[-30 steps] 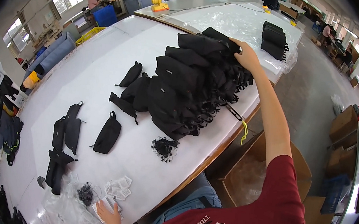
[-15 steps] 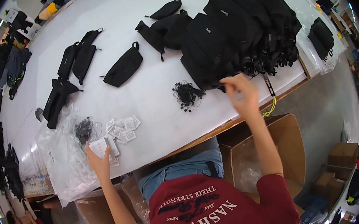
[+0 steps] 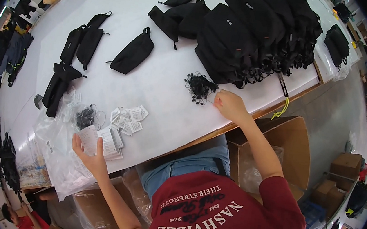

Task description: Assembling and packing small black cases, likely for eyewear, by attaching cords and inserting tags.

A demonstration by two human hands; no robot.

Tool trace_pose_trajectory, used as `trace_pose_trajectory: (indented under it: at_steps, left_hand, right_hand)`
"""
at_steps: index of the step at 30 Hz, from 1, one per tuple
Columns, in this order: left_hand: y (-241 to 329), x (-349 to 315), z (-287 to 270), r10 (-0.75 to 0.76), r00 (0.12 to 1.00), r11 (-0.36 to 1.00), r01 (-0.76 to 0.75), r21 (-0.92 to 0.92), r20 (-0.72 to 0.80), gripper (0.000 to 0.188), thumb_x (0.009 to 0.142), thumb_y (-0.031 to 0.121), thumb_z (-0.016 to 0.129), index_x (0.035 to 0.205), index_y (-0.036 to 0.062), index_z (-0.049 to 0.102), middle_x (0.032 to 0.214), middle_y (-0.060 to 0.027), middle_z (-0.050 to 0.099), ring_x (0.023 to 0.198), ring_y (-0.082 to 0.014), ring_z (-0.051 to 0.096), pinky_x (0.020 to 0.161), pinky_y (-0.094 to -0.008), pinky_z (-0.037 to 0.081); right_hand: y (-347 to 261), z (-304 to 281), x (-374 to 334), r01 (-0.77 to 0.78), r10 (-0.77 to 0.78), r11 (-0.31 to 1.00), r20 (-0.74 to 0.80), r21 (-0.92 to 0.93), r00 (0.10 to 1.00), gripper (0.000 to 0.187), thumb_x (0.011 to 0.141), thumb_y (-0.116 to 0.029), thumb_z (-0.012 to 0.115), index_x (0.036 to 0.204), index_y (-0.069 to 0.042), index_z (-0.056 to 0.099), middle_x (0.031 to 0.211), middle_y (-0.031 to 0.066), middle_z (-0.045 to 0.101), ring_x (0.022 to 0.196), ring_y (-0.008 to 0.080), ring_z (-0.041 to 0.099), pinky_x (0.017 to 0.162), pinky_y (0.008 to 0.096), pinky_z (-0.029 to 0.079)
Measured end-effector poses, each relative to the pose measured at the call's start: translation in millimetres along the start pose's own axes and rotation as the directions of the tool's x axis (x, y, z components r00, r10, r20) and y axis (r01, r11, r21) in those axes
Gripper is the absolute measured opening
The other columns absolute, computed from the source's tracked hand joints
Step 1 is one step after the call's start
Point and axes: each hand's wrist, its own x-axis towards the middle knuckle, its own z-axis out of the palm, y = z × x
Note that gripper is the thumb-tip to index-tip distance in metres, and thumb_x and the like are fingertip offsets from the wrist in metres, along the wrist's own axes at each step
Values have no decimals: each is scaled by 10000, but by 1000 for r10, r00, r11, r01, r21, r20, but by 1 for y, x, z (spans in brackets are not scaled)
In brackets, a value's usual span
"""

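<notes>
My left hand (image 3: 90, 157) is at the table's near left, its thumb and fingers closed around the edges of a white printed tag (image 3: 88, 138). Beside it lies a stack of similar white tags (image 3: 110, 139), with loose white labels (image 3: 129, 118) just beyond. My right hand (image 3: 230, 106) is pinched by a tangled pile of black tag strings (image 3: 200, 87). A thin dark string seems to run from the pile to its fingertips, which are partly hidden. A big heap of black pouch bags (image 3: 251, 36) lies beyond that hand.
Several black bags (image 3: 133, 51) lie apart across the white table (image 3: 167, 99). Clear plastic (image 3: 56, 138) and a second clump of black strings (image 3: 85, 117) lie at left. An open cardboard box (image 3: 295, 150) stands below the table edge. Another person (image 3: 29, 219) sits at far lower left.
My right hand has come down from the bag heap to the string pile. My left hand has shifted slightly left, with a white tag now apart from the stack.
</notes>
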Motion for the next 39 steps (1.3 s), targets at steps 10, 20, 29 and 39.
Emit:
trace_pose_trajectory:
  at_steps: [10, 20, 29, 39]
  left_hand:
    - [31, -18, 18, -12, 997, 926, 39, -376, 72, 789, 763, 45, 744, 1413, 57, 296, 1398, -136, 381, 1234, -292, 430, 1024, -406, 353]
    - [45, -45, 38, -79, 967, 808, 205, -552, 244, 743, 745, -65, 663, 1391, 62, 320, 1300, -121, 414, 1055, -189, 494, 897, -323, 430]
    - [35, -60, 53, -20, 917, 832, 236, -502, 398, 568, 711, -57, 607, 1261, 27, 495, 1152, -66, 461, 1065, -173, 496, 944, -301, 396]
    - [54, -71, 62, -18, 897, 796, 281, -536, 442, 372, 729, -62, 636, 1082, 26, 556, 1042, -36, 529, 983, -148, 528, 911, -282, 399]
  right_hand:
    - [-5, -14, -7, -363, 374, 922, -68, 135, 925, 186, 746, -225, 689, 808, -76, 597, 746, 91, 609, 743, 289, 612, 672, 384, 478]
    - [-10, -17, -18, -268, 266, 937, 38, 225, 963, 117, 799, -121, 654, 819, -45, 568, 864, 66, 623, 760, 237, 604, 671, 347, 476]
    - [-81, -88, 16, 114, 48, 351, -140, 930, 989, 56, 945, -62, 506, 921, -51, 457, 728, 26, 566, 626, 82, 525, 547, 194, 411]
    - [-117, -111, 15, 136, 83, 435, -190, 890, 978, 272, 872, -22, 587, 1134, -52, 523, 659, -28, 505, 595, 37, 461, 517, 179, 330]
